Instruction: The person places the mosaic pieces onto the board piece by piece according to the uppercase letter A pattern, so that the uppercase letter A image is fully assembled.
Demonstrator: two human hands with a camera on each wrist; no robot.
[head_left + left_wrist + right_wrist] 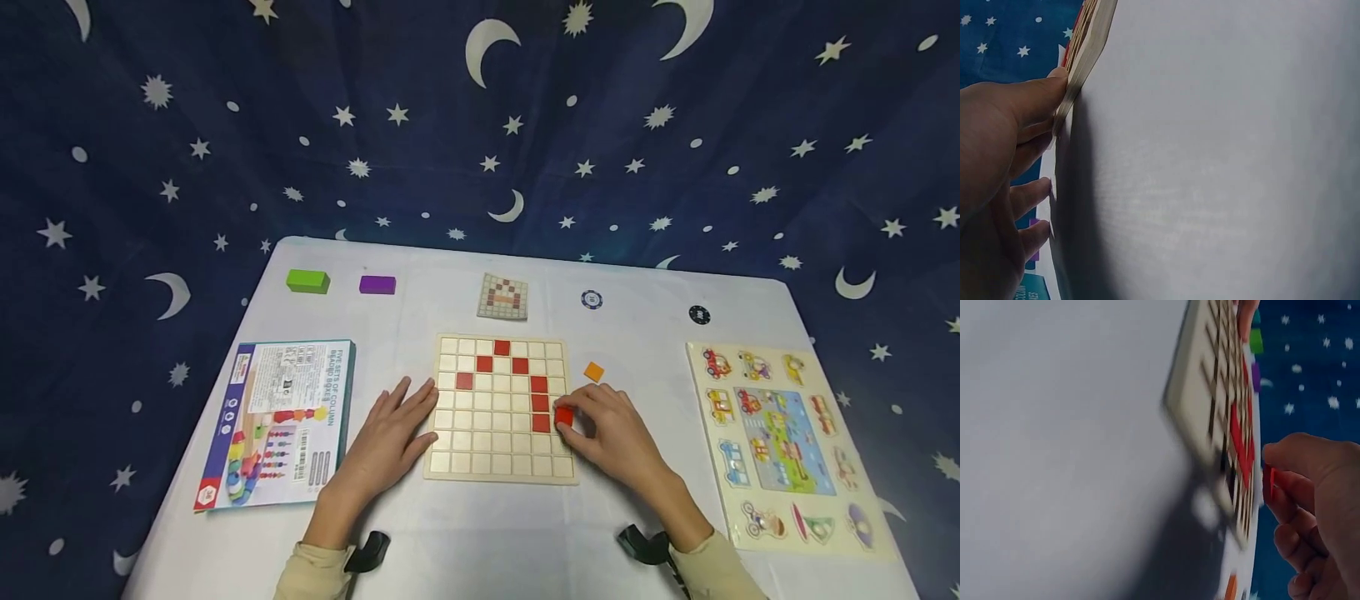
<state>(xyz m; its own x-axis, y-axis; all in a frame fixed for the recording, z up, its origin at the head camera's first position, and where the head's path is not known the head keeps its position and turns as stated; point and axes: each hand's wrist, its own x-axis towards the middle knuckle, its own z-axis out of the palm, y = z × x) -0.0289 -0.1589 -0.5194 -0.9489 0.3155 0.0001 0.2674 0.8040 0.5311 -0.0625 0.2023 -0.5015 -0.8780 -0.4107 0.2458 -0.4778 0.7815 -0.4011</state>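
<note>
A cream grid board (495,462) lies on the white table, with several red square tiles (539,384) set in its cells in a peaked pattern. My right hand (615,429) pinches another red tile (564,416) between thumb and fingers at the board's right edge; the same tile (1269,483) shows in the right wrist view. My left hand (390,437) lies with its fingers extended, fingertips touching the board's left edge. Beyond the board lies a small pattern card (502,297) printed with a similar grid. An orange tile (594,372) rests on the table just past my right hand.
A boxed bead set (300,450) lies at the left and a wooden picture puzzle (780,442) at the right. Along the back are a green block (307,282), a purple block (377,285), a blue-and-white chip (592,299) and a black chip (699,315).
</note>
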